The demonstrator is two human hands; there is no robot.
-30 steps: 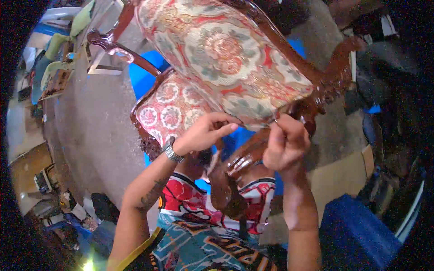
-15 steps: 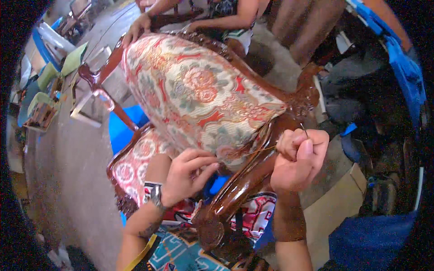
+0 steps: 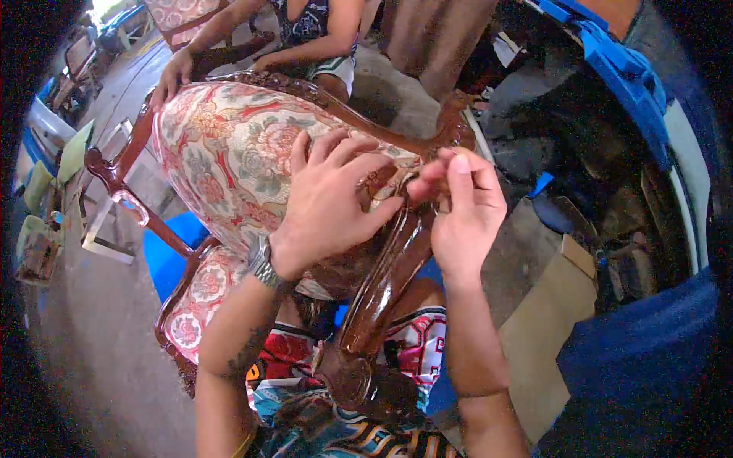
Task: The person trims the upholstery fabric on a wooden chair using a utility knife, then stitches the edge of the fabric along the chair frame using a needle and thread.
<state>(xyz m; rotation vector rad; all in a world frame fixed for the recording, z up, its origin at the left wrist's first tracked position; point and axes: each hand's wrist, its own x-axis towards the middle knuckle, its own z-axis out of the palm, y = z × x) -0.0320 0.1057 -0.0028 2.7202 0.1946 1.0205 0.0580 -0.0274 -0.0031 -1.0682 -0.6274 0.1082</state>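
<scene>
Less gap now separates the left hand (image 3: 328, 204), moved up with fingers spread over the cushion (image 3: 206, 153), from the right hand (image 3: 467, 210), pinched on what I cannot tell, so both attend one side.

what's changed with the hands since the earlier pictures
The left hand has moved up from the lower edge of the chair back and spreads over its flowered front. The right hand has come closer to the back's right corner. A co-worker's hand stays at its far end, as in the middle picture.
</scene>
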